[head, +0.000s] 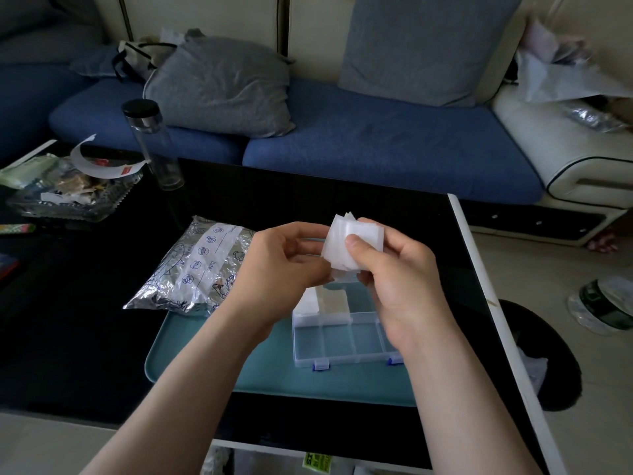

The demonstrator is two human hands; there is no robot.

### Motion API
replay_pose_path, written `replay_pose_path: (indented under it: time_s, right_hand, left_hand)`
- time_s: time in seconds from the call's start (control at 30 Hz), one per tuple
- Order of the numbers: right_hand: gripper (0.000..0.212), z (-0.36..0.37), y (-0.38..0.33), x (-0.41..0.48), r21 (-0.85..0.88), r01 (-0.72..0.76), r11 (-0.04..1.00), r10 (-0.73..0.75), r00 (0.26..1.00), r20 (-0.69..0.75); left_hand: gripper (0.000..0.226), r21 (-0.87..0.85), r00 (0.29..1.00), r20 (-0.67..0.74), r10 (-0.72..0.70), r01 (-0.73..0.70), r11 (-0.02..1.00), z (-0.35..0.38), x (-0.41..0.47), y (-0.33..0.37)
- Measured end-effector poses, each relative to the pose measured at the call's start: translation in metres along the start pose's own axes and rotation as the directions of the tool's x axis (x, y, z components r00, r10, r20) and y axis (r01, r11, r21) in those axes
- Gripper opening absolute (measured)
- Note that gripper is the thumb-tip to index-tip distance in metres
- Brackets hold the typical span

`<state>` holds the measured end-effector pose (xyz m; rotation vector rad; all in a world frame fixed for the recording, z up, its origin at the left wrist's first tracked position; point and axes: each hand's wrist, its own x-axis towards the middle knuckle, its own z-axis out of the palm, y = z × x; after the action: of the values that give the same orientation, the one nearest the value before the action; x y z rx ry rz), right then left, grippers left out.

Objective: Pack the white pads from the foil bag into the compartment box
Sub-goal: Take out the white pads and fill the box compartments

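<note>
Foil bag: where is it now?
Head view, left of centre: the foil bag lies on the black table, overlapping the teal tray's far-left corner, beside the left hand.

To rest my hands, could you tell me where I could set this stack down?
Free: the tray in front of the foil bag, left of the box; also the dark table beyond the box. Crowded: the far left, around the glass dish and bottle.

Below the fingers (358, 248) a teal tray (267, 371) lies on a black table (85, 286); far left of them a glass dish (68, 204) and bottle (150, 142); beyond them a blue sofa (376, 145) with grey cushions (222, 87)
</note>
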<state>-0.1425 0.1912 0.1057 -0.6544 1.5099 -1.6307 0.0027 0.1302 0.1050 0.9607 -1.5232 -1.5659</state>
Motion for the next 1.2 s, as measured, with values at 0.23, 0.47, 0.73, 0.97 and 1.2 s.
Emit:
replay_pose_path:
  time_s: [0.23,0.47,0.73,0.97,1.2]
  right_hand:
    - [0.017,-0.007,-0.005,0.004,0.213,-0.066,0.975,0.079,0.995,-0.053]
    - [0.027,-0.003,-0.003,0.0,-0.033,0.039,0.999,-0.038,0.998,0.042]
    - [0.031,0.0,0.001,-0.001,-0.228,0.171,0.959,-0.174,0.985,0.007]
    - [0.022,0.0,0.004,0.0,-0.188,0.134,0.973,-0.14,0.99,-0.018]
    - [0.021,-0.008,-0.005,0.006,0.031,0.115,0.993,-0.106,0.971,-0.213]
  left_hand:
    - [0.036,-0.108,0.998,-0.042,-0.048,0.043,0.993,-0.002,0.003,-0.002]
    - [0.036,-0.026,0.999,0.039,-0.036,0.037,0.999,-0.002,0.004,-0.004]
    - [0.047,0.106,0.999,0.033,0.027,-0.031,0.994,0.002,0.002,-0.002]
    - [0.044,0.142,0.999,0.019,0.04,-0.042,0.989,0.003,-0.001,0.001]
    - [0.031,0.08,0.99,-0.139,-0.018,0.029,0.996,0.0,0.004,-0.005]
